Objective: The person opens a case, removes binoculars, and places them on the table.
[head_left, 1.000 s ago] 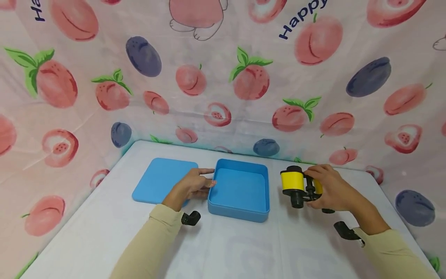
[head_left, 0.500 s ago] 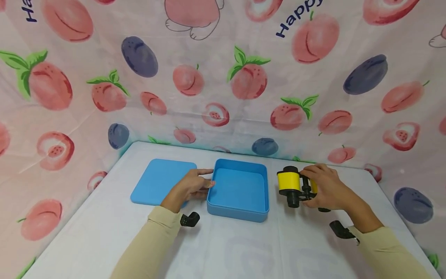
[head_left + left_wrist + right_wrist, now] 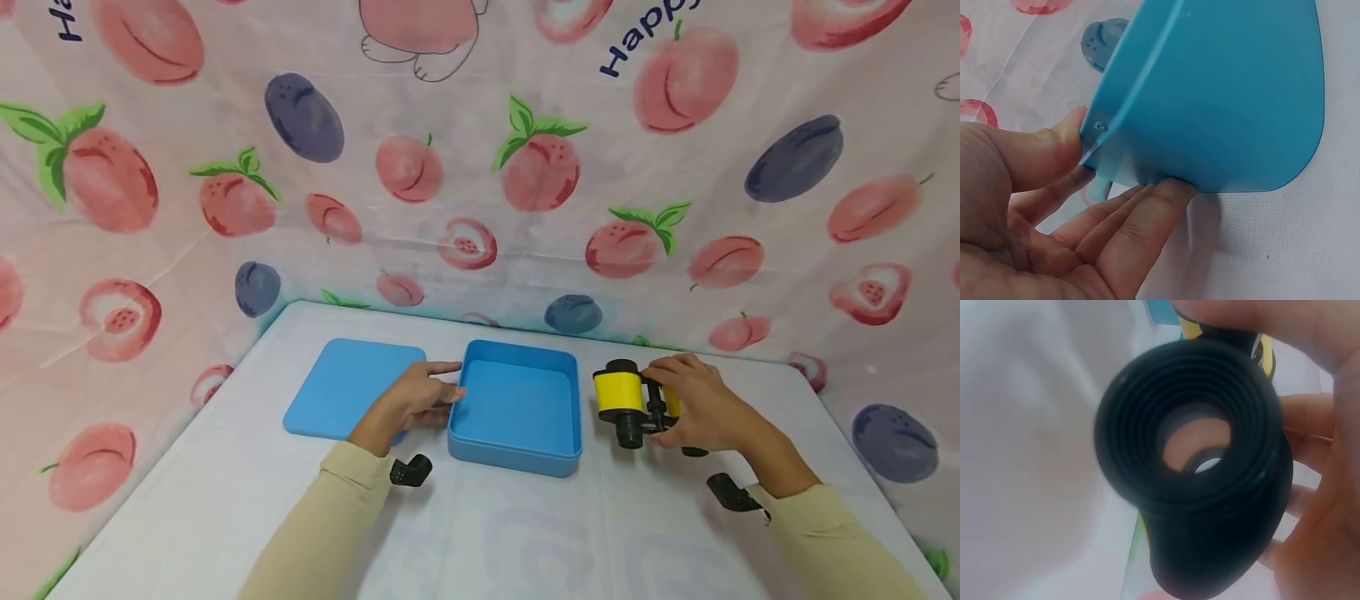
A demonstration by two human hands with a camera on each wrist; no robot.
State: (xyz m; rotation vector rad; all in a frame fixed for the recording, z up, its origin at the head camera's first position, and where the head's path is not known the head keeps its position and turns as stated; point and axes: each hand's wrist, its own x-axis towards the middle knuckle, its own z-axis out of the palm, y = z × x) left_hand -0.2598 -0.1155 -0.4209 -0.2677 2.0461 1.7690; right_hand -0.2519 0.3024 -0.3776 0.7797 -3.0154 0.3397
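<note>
In the head view a shallow blue box (image 3: 517, 408) stands uncovered on the white table. My left hand (image 3: 416, 398) holds it at its left side, thumb at the rim. The left wrist view shows that thumb (image 3: 1054, 150) on the rim edge and fingers against the outer wall of the box (image 3: 1229, 106). To the right of the box, my right hand (image 3: 701, 404) grips yellow and black binoculars (image 3: 621, 393) by their right barrel, apart from the box. One black eyepiece of the binoculars (image 3: 1129, 437) fills the middle of the right wrist view; the fingers wrap round the far side.
A flat blue lid (image 3: 345, 387) lies left of the box, partly behind the left hand. The white table (image 3: 555, 542) meets a fruit-printed cloth (image 3: 480, 183) at the back and sides. A black wrist mount (image 3: 411, 471) sticks out by the left cuff.
The right hand has shifted slightly left with the binoculars, nearer the box. The left hand, box and lid keep their places; the head view has swayed a little.
</note>
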